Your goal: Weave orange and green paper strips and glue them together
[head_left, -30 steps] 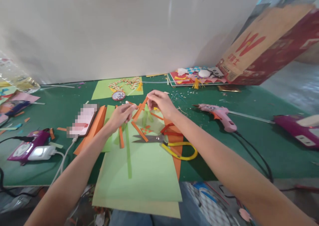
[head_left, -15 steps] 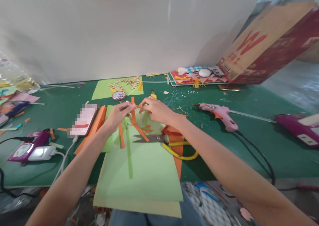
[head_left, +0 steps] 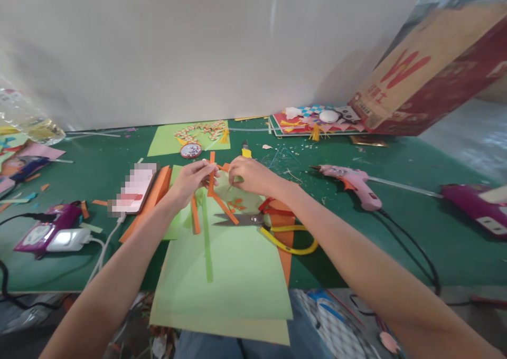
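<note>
My left hand [head_left: 193, 179] pinches an orange paper strip [head_left: 212, 182], which stands up between thumb and fingers and bends to the lower right. Just to its right, my right hand [head_left: 249, 174] has its fingers closed round an end of orange paper that shows between the hands. Both hands are above light green paper sheets [head_left: 225, 274]. Below them lie a second orange strip [head_left: 196, 216], small orange pieces [head_left: 236, 205] and scissors [head_left: 249, 219] with parted blades and yellow and red handles.
A phone [head_left: 137, 187] lies left beside folded orange paper [head_left: 152, 203]. At the right are a pink glue gun [head_left: 356, 182] and a paper bag [head_left: 420, 74]. Behind the hands sit a round dish [head_left: 190, 150] and a yellow cutter [head_left: 246, 150]. A cable [head_left: 415, 253] crosses the table's right side.
My right hand has shifted slightly right, away from my left hand, widening the gap between them. My left hand still holds the orange strip.
</note>
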Motion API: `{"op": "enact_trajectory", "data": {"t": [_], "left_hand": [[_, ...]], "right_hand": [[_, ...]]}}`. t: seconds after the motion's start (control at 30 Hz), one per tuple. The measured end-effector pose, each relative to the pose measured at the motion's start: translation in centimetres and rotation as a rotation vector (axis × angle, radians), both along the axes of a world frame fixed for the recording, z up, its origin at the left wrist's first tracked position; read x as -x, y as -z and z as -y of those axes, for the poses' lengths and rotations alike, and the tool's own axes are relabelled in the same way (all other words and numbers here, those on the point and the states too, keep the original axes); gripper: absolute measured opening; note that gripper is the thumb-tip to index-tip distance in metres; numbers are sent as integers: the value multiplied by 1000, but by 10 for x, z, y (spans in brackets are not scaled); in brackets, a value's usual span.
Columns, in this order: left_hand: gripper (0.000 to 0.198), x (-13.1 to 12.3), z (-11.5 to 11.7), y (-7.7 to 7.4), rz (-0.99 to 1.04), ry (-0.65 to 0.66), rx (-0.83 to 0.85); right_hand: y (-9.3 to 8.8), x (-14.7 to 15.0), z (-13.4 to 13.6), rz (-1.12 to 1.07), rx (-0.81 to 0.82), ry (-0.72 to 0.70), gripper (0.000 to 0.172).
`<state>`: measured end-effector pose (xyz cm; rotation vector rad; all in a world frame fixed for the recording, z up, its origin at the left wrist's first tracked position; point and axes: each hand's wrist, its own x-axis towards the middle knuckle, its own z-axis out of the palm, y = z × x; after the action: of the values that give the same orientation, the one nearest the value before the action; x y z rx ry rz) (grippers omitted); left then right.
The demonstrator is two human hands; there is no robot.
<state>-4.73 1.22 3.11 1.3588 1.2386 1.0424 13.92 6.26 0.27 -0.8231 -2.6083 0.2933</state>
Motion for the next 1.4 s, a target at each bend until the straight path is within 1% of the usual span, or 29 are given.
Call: {"op": "enact_trajectory", "data": {"t": [0.07,0.13,0.2,0.27,0.33,0.4,0.53,0.6,0.73,0.83,0.93,1.1,1.4], "left_hand": [[32,0,-1,1,1,-37,-13],[28,0,-2,2,-12,-69,-31],[26,1,-4,3,-45,-75,-53],[26,1,-4,5,-88,-66,-71],[26,0,-4,6,-143,-59,-74],[27,0,-3,7,-222,-45,-85],[26,-2,0,9,-346,44,-129],[26,-1,1,11,-397,81,-153],[29,2,0,17,-472,151,-182],[29,2,-1,19,-526,194,-174],[28,2,0,19,-557,207,-165],[26,0,0,17,-544,232,-148],[25,2,-2,20,-579,241,-137]], "right_hand": [[-1,-1,-2,-134,50,-1,14],[-4,-2,-3,-317,139,32,9],[-8,-2,-2,-518,277,80,11],[-12,-1,0,-679,432,121,16],[-15,-1,2,-782,545,160,21],[-16,-1,2,-851,623,184,25],[-16,0,2,-985,787,166,30],[-16,1,3,-1046,842,157,32],[-18,3,6,-1149,874,175,36],[-18,5,7,-1175,873,175,39],[-16,6,7,-1166,849,152,38],[-12,5,6,-1120,837,121,35],[-15,4,6,-1097,847,115,36]]}}
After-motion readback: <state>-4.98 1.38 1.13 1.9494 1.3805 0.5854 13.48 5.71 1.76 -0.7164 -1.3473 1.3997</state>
